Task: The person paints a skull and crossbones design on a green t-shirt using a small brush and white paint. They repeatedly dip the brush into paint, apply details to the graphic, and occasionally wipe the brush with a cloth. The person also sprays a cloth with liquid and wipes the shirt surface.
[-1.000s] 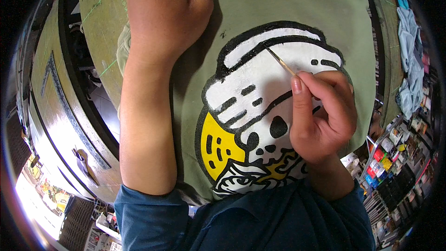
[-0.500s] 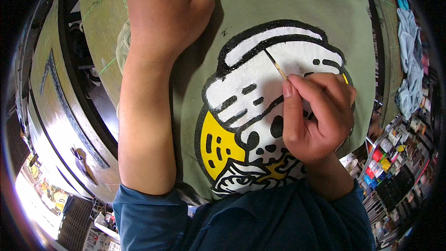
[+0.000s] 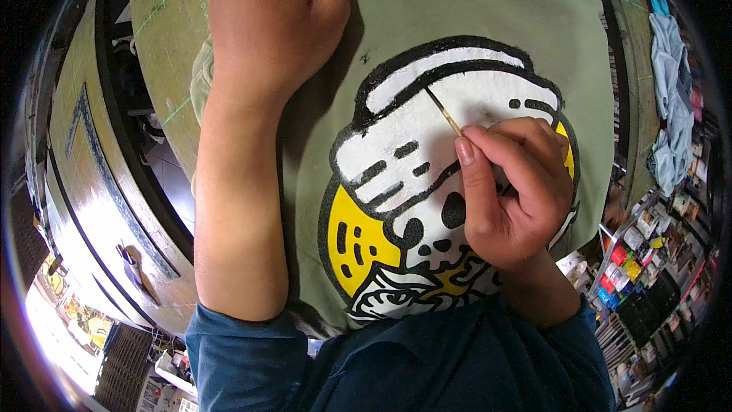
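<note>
My right hand (image 3: pixel 518 191) pinches a thin paintbrush (image 3: pixel 444 113) between thumb and forefinger. The brush's dark tip touches a black outline (image 3: pixel 408 93) at the top of a painted cartoon figure (image 3: pixel 473 103). White, yellow and black fill that figure, and the right hand covers part of it. It is painted on olive-green fabric (image 3: pixel 488 0) spread out before me. My left hand (image 3: pixel 280 23) lies over the fabric's upper left, its fingers beyond the frame's top edge or out of sight. A small dark mark shows on the fabric beside the figure.
Under the fabric's left side is a green mat (image 3: pixel 164 46) with grid lines. Beyond a dark gap, a glossy panel (image 3: pixel 99 206) holds a small dark object (image 3: pixel 136 271). At right hang pale blue cloths (image 3: pixel 671 107), above a crowded rack of paint containers (image 3: pixel 629 267).
My right hand and the paintbrush have shifted slightly left, the tip moving down-left along the black outline. My left arm stays nearly where it was.
</note>
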Demonstrator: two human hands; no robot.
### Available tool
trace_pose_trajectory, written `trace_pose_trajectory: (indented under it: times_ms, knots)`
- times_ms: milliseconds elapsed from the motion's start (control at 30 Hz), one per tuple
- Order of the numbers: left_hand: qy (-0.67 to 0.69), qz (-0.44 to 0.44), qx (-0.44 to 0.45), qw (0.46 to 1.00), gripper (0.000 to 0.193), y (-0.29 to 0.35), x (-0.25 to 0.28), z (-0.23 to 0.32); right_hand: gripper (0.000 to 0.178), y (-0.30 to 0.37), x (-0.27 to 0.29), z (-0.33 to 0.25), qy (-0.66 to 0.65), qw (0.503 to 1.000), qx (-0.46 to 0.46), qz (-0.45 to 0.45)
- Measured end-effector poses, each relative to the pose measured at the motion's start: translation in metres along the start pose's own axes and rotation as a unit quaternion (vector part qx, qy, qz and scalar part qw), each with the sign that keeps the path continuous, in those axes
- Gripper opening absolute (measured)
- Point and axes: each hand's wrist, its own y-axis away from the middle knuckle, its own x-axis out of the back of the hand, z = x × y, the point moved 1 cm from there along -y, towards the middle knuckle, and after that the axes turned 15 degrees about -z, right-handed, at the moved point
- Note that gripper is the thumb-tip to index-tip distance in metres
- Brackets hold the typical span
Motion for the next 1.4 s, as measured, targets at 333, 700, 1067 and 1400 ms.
trace_pose_trajectory:
  times_ms: [333,700,1067,1400]
  knots:
    - [0.014,0.0,0.011,1.0,0.013,0.001,-0.001,-0.001,0.011,0.0,0.003,-0.001,-0.031,0.999,-0.013,-0.013]
    - [0.018,-0.005,0.011,1.0,0.014,0.002,0.001,-0.005,0.011,-0.002,0.005,0.0,-0.065,0.998,-0.001,-0.01]
    - [0.03,0.02,0.008,0.999,0.01,0.004,-0.003,0.0,0.013,0.006,0.029,0.014,-0.081,0.996,-0.023,0.021]
    - [-0.047,0.021,-0.036,0.998,0.016,0.003,0.009,-0.029,0.015,-0.012,0.043,0.046,-0.001,0.995,0.062,0.083]
